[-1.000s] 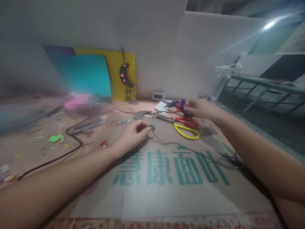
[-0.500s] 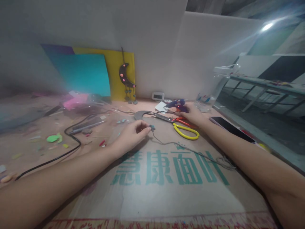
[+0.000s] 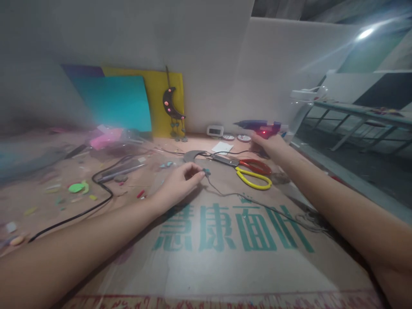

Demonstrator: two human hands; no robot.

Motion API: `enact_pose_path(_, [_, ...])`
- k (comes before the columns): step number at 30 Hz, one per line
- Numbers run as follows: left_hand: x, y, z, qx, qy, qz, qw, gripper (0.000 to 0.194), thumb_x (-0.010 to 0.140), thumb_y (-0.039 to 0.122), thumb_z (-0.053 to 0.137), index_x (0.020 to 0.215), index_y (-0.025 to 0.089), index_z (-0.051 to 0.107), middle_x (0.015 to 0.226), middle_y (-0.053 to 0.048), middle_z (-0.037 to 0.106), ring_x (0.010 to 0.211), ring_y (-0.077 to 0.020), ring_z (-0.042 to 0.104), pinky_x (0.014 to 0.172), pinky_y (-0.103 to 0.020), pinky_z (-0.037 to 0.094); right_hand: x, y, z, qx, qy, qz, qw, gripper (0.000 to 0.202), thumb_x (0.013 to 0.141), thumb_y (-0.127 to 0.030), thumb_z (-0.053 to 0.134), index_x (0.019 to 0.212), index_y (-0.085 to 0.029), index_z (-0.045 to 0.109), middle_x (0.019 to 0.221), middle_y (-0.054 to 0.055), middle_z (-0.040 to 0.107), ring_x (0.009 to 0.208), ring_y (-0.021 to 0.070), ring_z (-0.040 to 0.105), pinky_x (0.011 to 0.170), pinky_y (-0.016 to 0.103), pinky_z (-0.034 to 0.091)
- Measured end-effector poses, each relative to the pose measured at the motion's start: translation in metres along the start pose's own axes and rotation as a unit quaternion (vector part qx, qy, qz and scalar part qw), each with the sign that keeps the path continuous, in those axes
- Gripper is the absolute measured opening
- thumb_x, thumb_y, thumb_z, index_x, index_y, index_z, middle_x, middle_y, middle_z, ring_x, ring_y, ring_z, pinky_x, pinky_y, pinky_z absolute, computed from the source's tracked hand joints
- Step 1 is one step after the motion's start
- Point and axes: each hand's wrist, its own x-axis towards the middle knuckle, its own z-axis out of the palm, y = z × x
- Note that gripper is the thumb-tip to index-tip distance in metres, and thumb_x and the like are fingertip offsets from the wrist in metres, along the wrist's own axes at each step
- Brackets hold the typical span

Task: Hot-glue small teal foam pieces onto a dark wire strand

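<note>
My left hand [image 3: 186, 178] pinches a small teal piece [image 3: 206, 171] between thumb and fingertips, just above the cardboard. From it a thin grey cord [image 3: 238, 195] trails right to a loose tangle near my right forearm. My right hand [image 3: 264, 143] is wrapped round a dark blue glue gun [image 3: 257, 125], raised off the table, its nozzle pointing left and a red light lit on it. Scissors [image 3: 254, 177] with one yellow and one red handle lie between the hands. Beyond my left hand lies a grey crescent shape [image 3: 192, 156].
A decorated dark moon hanging [image 3: 172, 104] leans against yellow and blue sheets [image 3: 112, 101] at the back. A small white digital display [image 3: 215, 130] and a white paper piece [image 3: 222, 147] lie ahead. A black cable [image 3: 74, 214] and colourful scraps [image 3: 76, 187] cover the left.
My right hand has lifted the glue gun from the table, up and to the right, turning its nozzle leftward. My left hand keeps its pinch on the teal piece, almost still.
</note>
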Motion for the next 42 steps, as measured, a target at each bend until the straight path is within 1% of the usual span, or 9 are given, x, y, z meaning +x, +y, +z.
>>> enact_pose_path(3, [0.0, 0.001, 0.0, -0.018, 0.011, -0.008, 1.0, 0.018, 0.083, 0.035, 0.056, 0.08, 0.018, 0.056, 0.079, -0.001, 0.06, 0.073, -0.0152, 0.055, 0.068, -0.027, 0.042, -0.017, -0.028, 0.009, 0.026, -0.091, -0.009, 0.995, 0.033, 0.084, -0.046, 0.06, 0.1, -0.018, 0.069, 0.095, 0.011, 0.073, 0.089, 0.0233, 0.069, 0.067, 0.029, 0.051])
enact_pose_path(7, [0.001, 0.0, 0.0, -0.031, 0.02, -0.017, 0.999, 0.017, 0.084, 0.034, 0.056, 0.08, 0.017, 0.056, 0.076, -0.001, 0.06, 0.071, -0.0148, 0.055, 0.068, -0.027, 0.042, -0.036, -0.052, 0.015, 0.013, -0.144, -0.097, 0.985, 0.022, 0.08, -0.04, 0.066, 0.087, -0.019, 0.07, 0.086, 0.006, 0.073, 0.084, 0.0221, 0.067, 0.072, 0.031, 0.051])
enact_pose_path(10, [0.002, -0.002, 0.0, -0.041, 0.032, -0.013, 0.999, 0.017, 0.083, 0.034, 0.056, 0.079, 0.017, 0.055, 0.076, -0.001, 0.06, 0.072, -0.0151, 0.055, 0.069, -0.027, 0.042, -0.044, -0.055, 0.015, -0.016, -0.131, -0.117, 0.984, 0.024, 0.075, -0.043, 0.07, 0.076, -0.019, 0.067, 0.074, 0.005, 0.07, 0.073, 0.0217, 0.066, 0.066, 0.031, 0.05])
enact_pose_path(12, [0.003, -0.005, 0.0, -0.041, 0.04, -0.006, 0.998, 0.018, 0.084, 0.035, 0.056, 0.081, 0.018, 0.055, 0.077, -0.001, 0.061, 0.074, -0.0157, 0.056, 0.07, -0.026, 0.042, -0.049, -0.052, 0.018, -0.026, -0.104, -0.111, 0.988, 0.029, 0.079, -0.047, 0.064, 0.07, -0.019, 0.065, 0.07, 0.005, 0.069, 0.07, 0.0214, 0.065, 0.065, 0.031, 0.05])
enact_pose_path(16, [0.006, -0.016, -0.001, -0.029, 0.074, 0.006, 0.997, 0.021, 0.085, 0.038, 0.053, 0.083, 0.018, 0.056, 0.08, -0.001, 0.06, 0.077, -0.0159, 0.055, 0.071, -0.026, 0.041, -0.062, -0.037, 0.036, -0.02, -0.056, -0.083, 0.995, 0.039, 0.087, -0.052, 0.052, 0.067, -0.021, 0.065, 0.078, 0.006, 0.071, 0.08, 0.023, 0.066, 0.077, 0.034, 0.05])
enact_pose_path(20, [0.008, -0.022, -0.002, -0.019, 0.096, 0.01, 0.995, 0.021, 0.086, 0.038, 0.053, 0.085, 0.018, 0.056, 0.082, -0.001, 0.06, 0.078, -0.0152, 0.054, 0.071, -0.026, 0.041, -0.069, -0.024, 0.046, -0.026, -0.076, -0.083, 0.993, 0.042, 0.085, -0.059, 0.049, 0.086, -0.023, 0.071, 0.096, 0.005, 0.073, 0.096, 0.0252, 0.065, 0.086, 0.036, 0.048])
enact_pose_path(25, [0.009, -0.022, -0.001, -0.036, 0.095, 0.014, 0.995, 0.021, 0.086, 0.038, 0.053, 0.085, 0.018, 0.057, 0.084, -0.001, 0.062, 0.078, -0.0154, 0.055, 0.071, -0.025, 0.04, -0.069, -0.023, 0.041, -0.058, -0.103, -0.106, 0.987, 0.048, 0.086, -0.061, 0.04, 0.067, -0.023, 0.064, 0.074, 0.004, 0.068, 0.079, 0.0233, 0.064, 0.074, 0.034, 0.049])
enact_pose_path(30, [0.009, -0.02, -0.002, -0.042, 0.095, 0.005, 0.995, 0.021, 0.086, 0.038, 0.053, 0.085, 0.018, 0.057, 0.085, -0.002, 0.062, 0.08, -0.0156, 0.055, 0.071, -0.025, 0.041, -0.073, -0.027, 0.042, -0.056, -0.092, -0.1, 0.989, 0.038, 0.081, -0.057, 0.05, 0.061, -0.024, 0.055, 0.062, 0.004, 0.06, 0.066, 0.0231, 0.059, 0.063, 0.033, 0.047])
enact_pose_path(42, [0.006, -0.02, -0.002, -0.025, 0.1, 0.004, 0.995, 0.023, 0.085, 0.041, 0.055, 0.084, 0.018, 0.058, 0.082, -0.001, 0.063, 0.075, -0.0155, 0.056, 0.067, -0.027, 0.04, -0.074, -0.03, 0.05, 0.0, -0.091, -0.078, 0.993, 0.034, 0.068, -0.057, 0.068, 0.074, -0.025, 0.057, 0.076, 0.008, 0.066, 0.076, 0.0294, 0.064, 0.07, 0.041, 0.053])
